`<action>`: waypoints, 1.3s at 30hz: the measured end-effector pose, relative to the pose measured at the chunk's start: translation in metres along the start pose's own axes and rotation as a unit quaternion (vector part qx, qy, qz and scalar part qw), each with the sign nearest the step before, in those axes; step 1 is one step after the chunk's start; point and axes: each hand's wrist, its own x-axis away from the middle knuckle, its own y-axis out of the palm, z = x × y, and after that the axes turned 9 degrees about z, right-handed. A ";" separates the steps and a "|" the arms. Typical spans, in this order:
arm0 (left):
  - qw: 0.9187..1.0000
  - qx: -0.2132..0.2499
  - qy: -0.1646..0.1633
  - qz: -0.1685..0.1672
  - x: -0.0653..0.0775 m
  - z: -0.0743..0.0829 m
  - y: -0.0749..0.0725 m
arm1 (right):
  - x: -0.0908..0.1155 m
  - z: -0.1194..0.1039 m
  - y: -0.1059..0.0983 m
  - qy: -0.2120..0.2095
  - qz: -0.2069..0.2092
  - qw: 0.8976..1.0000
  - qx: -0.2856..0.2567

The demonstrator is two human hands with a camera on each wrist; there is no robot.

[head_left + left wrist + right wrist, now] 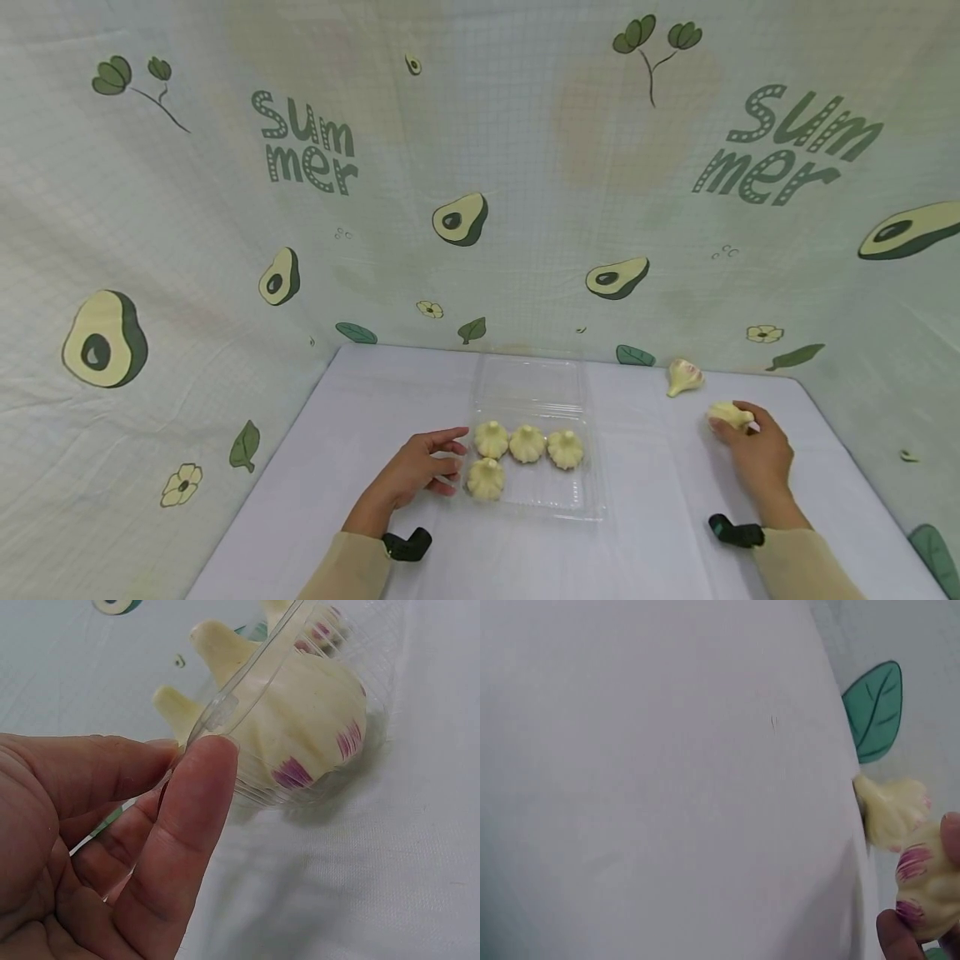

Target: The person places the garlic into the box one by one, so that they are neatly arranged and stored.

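A clear plastic clamshell box (536, 493) lies on the table with its lid (529, 383) folded back. Several pale garlic bulbs (527, 444) sit inside, most in a row and one at the front left. My left hand (417, 472) is at the box's left side; the left wrist view shows its thumb and index finger pinching the clear rim (217, 712). Over the table's right side, my right hand (761, 457) holds a garlic bulb (724, 413) between thumb and fingers. Purple streaks mark this held bulb (919, 881) in the right wrist view.
Another garlic bulb (684, 377) lies at the back right of the white-covered table (652, 492), near the printed cloth wall (525, 150). Cloth walls also stand along the left and right. Both wrists carry a small black device (407, 545).
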 end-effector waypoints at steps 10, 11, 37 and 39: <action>1.000 0.002 0.004 -0.002 0.000 0.000 0.000 | 0.020 -0.031 0.006 -0.041 -0.023 0.999 -0.018; 1.000 0.002 0.004 -0.003 0.001 0.000 0.000 | 0.022 -0.034 0.005 -0.046 -0.026 0.998 -0.023; 1.000 0.000 0.004 0.001 0.002 0.002 0.000 | 0.076 -0.110 0.004 -0.092 -0.103 0.982 -0.132; 1.000 0.000 0.005 0.001 0.001 0.002 0.000 | 0.079 -0.111 0.004 -0.094 -0.111 0.980 -0.135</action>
